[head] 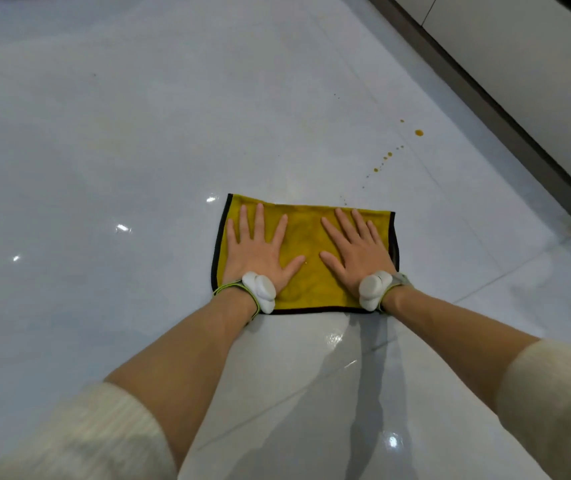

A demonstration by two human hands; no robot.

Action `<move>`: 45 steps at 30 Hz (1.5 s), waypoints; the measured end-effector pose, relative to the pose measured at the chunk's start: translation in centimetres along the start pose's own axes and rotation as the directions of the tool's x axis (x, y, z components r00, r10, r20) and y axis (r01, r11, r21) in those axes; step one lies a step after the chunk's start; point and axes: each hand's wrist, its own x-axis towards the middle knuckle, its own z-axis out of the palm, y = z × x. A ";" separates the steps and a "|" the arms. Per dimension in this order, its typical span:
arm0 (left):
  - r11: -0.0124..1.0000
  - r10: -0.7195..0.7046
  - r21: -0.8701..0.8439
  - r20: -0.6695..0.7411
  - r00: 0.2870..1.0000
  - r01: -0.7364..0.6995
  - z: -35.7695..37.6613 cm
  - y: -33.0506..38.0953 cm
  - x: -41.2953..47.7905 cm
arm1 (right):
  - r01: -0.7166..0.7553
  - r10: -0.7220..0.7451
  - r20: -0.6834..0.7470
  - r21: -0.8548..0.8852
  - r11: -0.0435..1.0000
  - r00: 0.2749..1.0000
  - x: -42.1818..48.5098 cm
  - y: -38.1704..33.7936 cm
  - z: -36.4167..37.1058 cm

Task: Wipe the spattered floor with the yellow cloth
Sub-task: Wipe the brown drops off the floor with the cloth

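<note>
On the glossy white floor (104, 150), roughly mid-frame, the yellow cloth (306, 237) lies flat with its long axis running left-right, black-trimmed short edges at each end. Left hand (260, 251) is pressed palm-down on the left half, fingers (259, 220) spread wide, gripping nothing. Right hand (356, 252) does the same on the right half, fingers splayed too. Up and to the right, a trail of orange drops (388, 155) runs toward the grey baseboard (485, 109), apart from the cloth.

Cream knit sleeves (554, 403) pushed up; white wrist devices (260, 291), green straps.
</note>
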 end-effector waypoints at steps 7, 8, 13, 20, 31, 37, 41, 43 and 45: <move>0.991 -0.136 0.010 -0.032 0.990 0.136 -0.1 1.1 11.5 | 0.131 -0.131 -0.004 0.006 0.991 0.991 11.8 7.0 -1.0; 0.988 -0.156 0.012 -0.029 0.987 0.156 -0.1 1.3 12.5 | 0.151 -0.151 -0.016 0.004 0.988 0.988 12.9 7.7 -0.9; 0.980 -0.197 0.031 0.000 0.980 0.197 -0.6 1.9 13.3 | 0.194 -0.194 -0.014 0.004 0.981 0.981 13.9 8.7 -0.8; 0.983 -0.177 0.033 -0.034 0.984 0.178 0.2 2.1 12.8 | 0.176 -0.177 -0.021 -0.011 0.984 0.984 13.6 8.5 -0.8; 0.997 0.066 0.031 0.040 0.997 -0.067 0.4 7.5 3.3 | -0.021 0.021 0.041 0.012 1.000 0.999 -1.7 7.8 0.3; 0.993 0.113 0.030 0.054 0.992 -0.115 1.1 10.9 -3.5 | -0.076 0.076 0.051 0.008 0.997 0.996 -10.2 7.2 0.8; 0.992 0.125 0.014 0.037 0.991 -0.126 1.0 10.9 -2.7 | -0.070 0.071 0.046 -0.002 0.998 0.996 -9.8 7.8 0.7; 0.991 0.130 0.005 0.044 0.991 -0.130 0.9 11.2 -0.8 | -0.058 0.058 0.034 0.003 0.998 0.998 -8.2 9.1 0.6; 0.993 0.116 -0.012 0.043 0.992 -0.115 0.7 11.8 2.5 | -0.069 0.069 0.031 0.010 0.998 0.997 -5.4 11.3 0.3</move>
